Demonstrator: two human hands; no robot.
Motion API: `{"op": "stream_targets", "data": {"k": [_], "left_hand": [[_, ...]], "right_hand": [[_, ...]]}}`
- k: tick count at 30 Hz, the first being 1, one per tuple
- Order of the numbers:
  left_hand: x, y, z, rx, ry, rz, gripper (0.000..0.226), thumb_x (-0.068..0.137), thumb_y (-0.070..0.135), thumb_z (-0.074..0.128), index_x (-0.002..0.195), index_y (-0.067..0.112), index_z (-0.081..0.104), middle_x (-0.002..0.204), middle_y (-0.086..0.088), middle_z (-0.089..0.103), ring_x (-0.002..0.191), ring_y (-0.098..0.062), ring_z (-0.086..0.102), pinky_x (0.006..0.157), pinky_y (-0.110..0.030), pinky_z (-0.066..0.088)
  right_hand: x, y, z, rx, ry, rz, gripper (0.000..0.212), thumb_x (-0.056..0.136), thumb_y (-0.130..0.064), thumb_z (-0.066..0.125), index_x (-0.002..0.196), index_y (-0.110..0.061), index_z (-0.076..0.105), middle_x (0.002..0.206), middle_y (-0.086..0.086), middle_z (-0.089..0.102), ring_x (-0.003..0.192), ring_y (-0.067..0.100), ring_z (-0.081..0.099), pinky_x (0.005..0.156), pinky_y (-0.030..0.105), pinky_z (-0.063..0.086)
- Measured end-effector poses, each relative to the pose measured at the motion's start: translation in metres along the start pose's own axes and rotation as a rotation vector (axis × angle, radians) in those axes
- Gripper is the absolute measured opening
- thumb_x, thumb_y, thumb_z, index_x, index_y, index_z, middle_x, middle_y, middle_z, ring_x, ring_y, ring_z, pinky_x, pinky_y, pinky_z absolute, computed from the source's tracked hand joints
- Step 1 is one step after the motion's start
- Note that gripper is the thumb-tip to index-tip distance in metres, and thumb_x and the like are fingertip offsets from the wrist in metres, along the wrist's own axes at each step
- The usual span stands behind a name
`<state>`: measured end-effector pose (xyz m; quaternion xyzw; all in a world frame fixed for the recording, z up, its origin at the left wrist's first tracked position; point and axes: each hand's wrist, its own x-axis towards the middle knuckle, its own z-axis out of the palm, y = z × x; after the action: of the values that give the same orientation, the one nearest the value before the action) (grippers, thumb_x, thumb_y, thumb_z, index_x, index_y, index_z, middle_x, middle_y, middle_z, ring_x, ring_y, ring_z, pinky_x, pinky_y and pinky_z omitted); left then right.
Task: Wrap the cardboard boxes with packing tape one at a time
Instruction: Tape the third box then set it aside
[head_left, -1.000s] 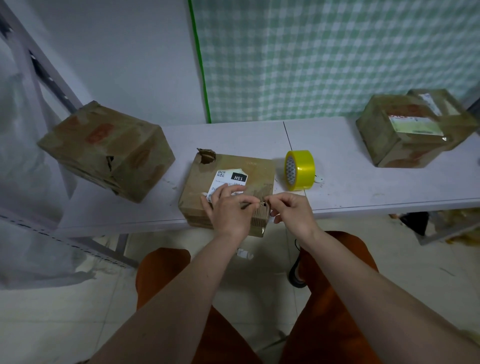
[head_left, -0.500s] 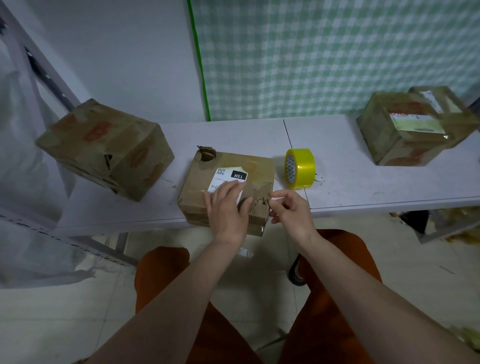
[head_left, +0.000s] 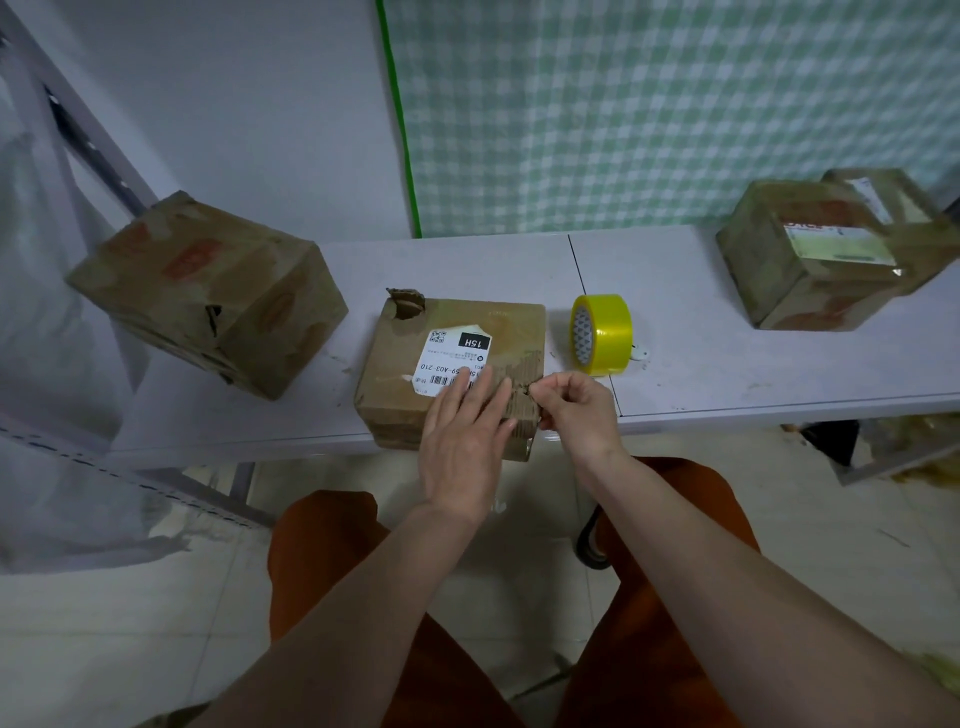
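Change: since half a second ago, left hand (head_left: 464, 447) has slid lower and rightward over the label; right hand (head_left: 579, 410) stays at the torn edge.
Left hand: fingers straight, pressed flat on the middle box (head_left: 457, 364), covering part of its white label (head_left: 453, 356).
Right hand: fingers curled, pinching at the box's torn right edge; what it pinches is too small to tell.
Middle box: on the white table (head_left: 727, 364), at its front edge.
Tape roll (head_left: 601, 334): yellow, on edge, just right of the box.
Other boxes: left box (head_left: 208, 291); right box (head_left: 810, 260) at the table's far right.
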<state>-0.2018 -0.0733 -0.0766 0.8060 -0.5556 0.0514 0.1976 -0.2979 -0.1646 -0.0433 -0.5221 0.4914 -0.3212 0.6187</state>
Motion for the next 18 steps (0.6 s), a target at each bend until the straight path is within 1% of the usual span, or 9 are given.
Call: {"op": "stream_targets", "data": {"k": [2, 4, 6, 10, 12, 13, 14, 16, 18], "left_hand": [[0.008, 0.003, -0.003, 0.014, -0.047, -0.095, 0.046, 0.094, 0.038, 0.057, 0.137, 0.023, 0.054, 0.148, -0.007, 0.045, 0.139, -0.028, 0.037, 0.114, -0.042, 0.027], [0.017, 0.003, -0.006, 0.075, -0.157, -0.151, 0.055, 0.097, 0.049, 0.039, 0.149, 0.032, 0.033, 0.159, -0.004, 0.024, 0.149, -0.027, 0.014, 0.119, -0.043, 0.005], [0.028, 0.0, -0.005, 0.115, -0.208, -0.142, 0.057, 0.099, 0.053, 0.023, 0.153, 0.036, 0.013, 0.163, 0.0, 0.004, 0.15, -0.023, -0.007, 0.119, -0.042, -0.012], [0.051, -0.005, 0.0, 0.068, -0.234, -0.151, 0.057, 0.103, 0.046, 0.024, 0.154, 0.031, 0.006, 0.163, -0.001, -0.007, 0.148, -0.019, -0.016, 0.121, -0.037, -0.01], [0.058, -0.003, 0.003, 0.071, -0.24, -0.187, 0.06, 0.102, 0.047, 0.023, 0.155, 0.027, 0.002, 0.162, -0.001, -0.01, 0.148, -0.017, -0.017, 0.12, -0.035, -0.011], [0.059, -0.001, 0.005, 0.079, -0.241, -0.194, 0.061, 0.102, 0.048, 0.021, 0.155, 0.025, 0.001, 0.162, -0.001, -0.011, 0.147, -0.016, -0.018, 0.12, -0.034, -0.011], [0.06, 0.0, 0.006, 0.086, -0.24, -0.193, 0.062, 0.102, 0.048, 0.02, 0.155, 0.025, -0.001, 0.162, 0.0, -0.012, 0.147, -0.016, -0.018, 0.12, -0.034, -0.012], [0.06, 0.002, 0.008, 0.089, -0.232, -0.19, 0.063, 0.101, 0.048, 0.02, 0.154, 0.024, -0.004, 0.162, 0.001, -0.012, 0.147, -0.015, -0.018, 0.119, -0.034, -0.013], [0.06, 0.001, 0.009, 0.099, -0.235, -0.188, 0.067, 0.1, 0.05, 0.022, 0.154, 0.022, -0.007, 0.162, 0.002, -0.012, 0.147, -0.015, -0.019, 0.117, -0.033, -0.016]], "right_hand": [[0.007, 0.003, 0.001, -0.026, 0.042, 0.009, 0.014, 0.091, -0.008, 0.061, 0.082, -0.013, 0.051, 0.084, 0.013, 0.057, 0.07, 0.019, 0.057, 0.066, 0.033, 0.054], [0.012, 0.005, 0.002, -0.074, 0.039, 0.02, 0.014, 0.092, -0.007, 0.058, 0.08, -0.013, 0.053, 0.088, 0.012, 0.06, 0.079, 0.021, 0.059, 0.076, 0.039, 0.055], [0.017, 0.002, 0.005, -0.083, 0.006, 0.011, 0.016, 0.092, -0.003, 0.055, 0.079, -0.012, 0.057, 0.086, 0.009, 0.062, 0.081, 0.02, 0.059, 0.078, 0.037, 0.055], [0.034, -0.008, 0.005, -0.121, -0.022, -0.028, 0.018, 0.091, 0.0, 0.054, 0.081, -0.014, 0.059, 0.084, 0.004, 0.061, 0.083, 0.02, 0.059, 0.079, 0.034, 0.054], [0.045, -0.005, -0.001, -0.217, 0.118, -0.07, 0.009, 0.086, -0.003, 0.06, 0.087, -0.011, 0.055, 0.088, 0.006, 0.059, 0.085, 0.022, 0.056, 0.077, 0.035, 0.05], [0.052, -0.002, -0.006, -0.286, 0.23, -0.068, 0.012, 0.083, -0.006, 0.063, 0.091, -0.007, 0.055, 0.094, 0.011, 0.059, 0.088, 0.024, 0.055, 0.076, 0.033, 0.047], [0.06, 0.001, -0.011, -0.356, 0.353, -0.042, 0.023, 0.08, -0.01, 0.067, 0.098, -0.004, 0.055, 0.104, 0.015, 0.058, 0.095, 0.027, 0.053, 0.079, 0.033, 0.044], [0.075, 0.001, -0.021, -0.419, 0.511, 0.038, 0.047, 0.077, -0.012, 0.073, 0.116, 0.0, 0.049, 0.123, 0.019, 0.047, 0.116, 0.032, 0.043, 0.096, 0.036, 0.036], [0.09, -0.002, -0.024, -0.414, 0.516, 0.053, 0.064, 0.075, -0.01, 0.076, 0.128, -0.002, 0.04, 0.134, 0.02, 0.037, 0.125, 0.036, 0.035, 0.103, 0.037, 0.032]]}}
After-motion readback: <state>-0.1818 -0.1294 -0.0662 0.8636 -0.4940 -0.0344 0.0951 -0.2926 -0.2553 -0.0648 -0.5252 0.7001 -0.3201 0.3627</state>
